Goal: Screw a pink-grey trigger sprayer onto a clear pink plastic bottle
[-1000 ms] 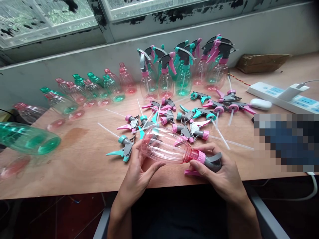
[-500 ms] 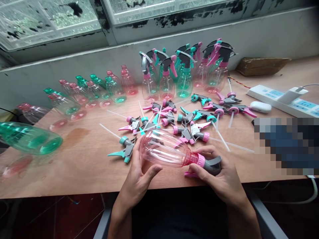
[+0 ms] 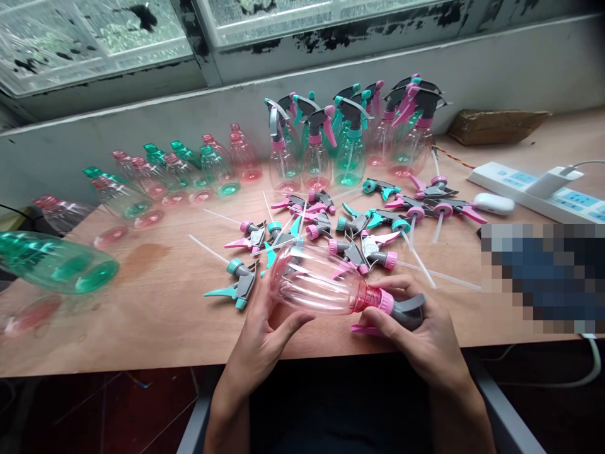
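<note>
A clear pink spray bottle (image 3: 319, 280) lies nearly level between my hands, above the front of the table. My left hand (image 3: 265, 334) cups its base, with the thumb along the near side. At the neck, my right hand (image 3: 420, 334) grips the pink collar of the grey trigger spray head (image 3: 407, 312), whose pink lever points toward me. The collar sits on the bottle's mouth; how tightly cannot be seen. Just beyond the bottle lie several loose spray heads (image 3: 352, 252) with white dip tubes. A teal-and-grey spray head (image 3: 241, 284) rests left of my left hand.
Bottles with spray heads (image 3: 316, 157) stand along the wall. Open-necked pink and green bottles (image 3: 217, 170) are at the back left, and a large-looking green bottle (image 3: 57, 265) is near the left edge. A power strip (image 3: 543, 189) and a brown package (image 3: 496, 126) lie on the right.
The pink bottle and its spray head have shifted slightly to the right with both hands. The grip at base and neck looks the same.
</note>
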Demonstrator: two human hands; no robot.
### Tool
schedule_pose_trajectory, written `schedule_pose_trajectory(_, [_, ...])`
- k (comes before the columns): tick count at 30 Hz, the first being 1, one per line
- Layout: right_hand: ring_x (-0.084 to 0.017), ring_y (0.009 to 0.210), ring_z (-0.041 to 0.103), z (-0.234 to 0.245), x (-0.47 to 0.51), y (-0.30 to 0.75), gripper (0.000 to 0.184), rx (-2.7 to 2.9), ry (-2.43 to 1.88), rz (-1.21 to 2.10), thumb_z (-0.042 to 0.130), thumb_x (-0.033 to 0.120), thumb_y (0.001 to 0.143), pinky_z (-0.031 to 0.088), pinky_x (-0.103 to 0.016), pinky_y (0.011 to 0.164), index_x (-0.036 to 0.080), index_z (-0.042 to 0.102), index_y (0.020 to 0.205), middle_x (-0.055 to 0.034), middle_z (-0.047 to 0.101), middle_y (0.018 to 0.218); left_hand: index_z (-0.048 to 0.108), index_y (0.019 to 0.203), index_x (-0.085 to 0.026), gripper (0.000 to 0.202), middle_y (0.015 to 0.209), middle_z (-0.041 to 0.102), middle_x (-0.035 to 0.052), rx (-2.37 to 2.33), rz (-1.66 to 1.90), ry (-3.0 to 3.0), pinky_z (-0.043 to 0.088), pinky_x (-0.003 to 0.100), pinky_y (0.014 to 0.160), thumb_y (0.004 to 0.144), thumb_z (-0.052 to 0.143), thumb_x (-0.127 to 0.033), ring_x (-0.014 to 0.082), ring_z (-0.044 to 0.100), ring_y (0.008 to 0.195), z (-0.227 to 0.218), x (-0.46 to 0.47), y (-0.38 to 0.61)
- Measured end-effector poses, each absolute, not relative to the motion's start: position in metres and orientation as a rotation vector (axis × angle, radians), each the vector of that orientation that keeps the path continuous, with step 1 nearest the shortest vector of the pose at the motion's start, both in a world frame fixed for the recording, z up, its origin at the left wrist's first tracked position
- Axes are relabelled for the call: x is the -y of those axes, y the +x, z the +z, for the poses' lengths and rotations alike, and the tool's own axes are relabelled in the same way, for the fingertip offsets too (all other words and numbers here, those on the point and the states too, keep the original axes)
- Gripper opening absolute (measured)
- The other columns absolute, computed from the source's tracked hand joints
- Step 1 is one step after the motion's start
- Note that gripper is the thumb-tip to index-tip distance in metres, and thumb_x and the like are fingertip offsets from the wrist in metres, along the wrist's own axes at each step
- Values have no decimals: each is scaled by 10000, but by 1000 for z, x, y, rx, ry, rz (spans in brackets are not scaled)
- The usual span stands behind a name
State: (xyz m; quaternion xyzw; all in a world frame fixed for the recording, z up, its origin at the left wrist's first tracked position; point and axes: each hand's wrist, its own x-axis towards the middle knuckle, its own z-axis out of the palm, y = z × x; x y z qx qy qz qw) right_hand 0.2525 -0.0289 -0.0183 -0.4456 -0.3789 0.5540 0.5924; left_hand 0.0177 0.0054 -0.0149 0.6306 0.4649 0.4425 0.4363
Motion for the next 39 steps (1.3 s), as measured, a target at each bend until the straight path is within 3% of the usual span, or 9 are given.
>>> schedule_pose_trajectory(5, [-174, 735, 782, -18, 29, 253, 321, 909, -1036, 1266, 941, 393, 828, 760, -302, 702, 281, 742, 1052, -2, 796, 923, 361, 1654, -445, 831, 1689, 503, 30, -1192, 1079, 1634, 373, 506, 1325, 948, 798, -401, 320, 527, 1533, -16, -5, 16])
schedule_pose_trajectory(10, [-182, 753, 788, -19, 28, 253, 295, 940, -1022, 1257, 923, 384, 850, 760, -304, 700, 303, 745, 1069, 2, 794, 921, 315, 1677, -422, 868, 1782, 360, 36, -1251, 1050, 1669, 325, 504, 1349, 951, 791, -415, 339, 285, 1665, -18, -3, 15])
schedule_pose_trajectory(14, [-184, 756, 777, -21, 28, 254, 299, 938, -1006, 1261, 921, 375, 853, 763, -318, 698, 300, 745, 1082, 5, 786, 900, 340, 1674, -396, 832, 1814, 283, 33, -1260, 1020, 1666, 270, 491, 1371, 964, 773, -423, 333, 212, 1687, -17, -4, 15])
schedule_pose_trajectory(18, [-175, 747, 776, -22, 28, 254, 317, 934, -1019, 1260, 923, 356, 849, 765, -327, 715, 284, 734, 1094, -7, 785, 977, 344, 1668, -407, 815, 1795, 331, 27, -1238, 1011, 1625, 284, 482, 1366, 970, 764, -422, 329, 260, 1674, -18, -4, 15])
schedule_pose_trajectory(26, [-197, 752, 777, -19, 28, 254, 302, 926, -1025, 1282, 920, 355, 852, 769, -346, 709, 292, 729, 1078, -2, 762, 907, 381, 1652, -404, 777, 1785, 349, 36, -1218, 998, 1583, 320, 492, 1352, 973, 758, -422, 345, 347, 1641, -18, -3, 16])
schedule_pose_trajectory(39, [-201, 802, 795, -19, 30, 256, 278, 983, -1063, 1191, 921, 343, 851, 755, -300, 680, 300, 747, 1064, -12, 782, 985, 411, 1636, -392, 752, 1747, 407, 57, -1265, 981, 1612, 297, 520, 1360, 972, 763, -423, 347, 370, 1630, -18, -3, 16])
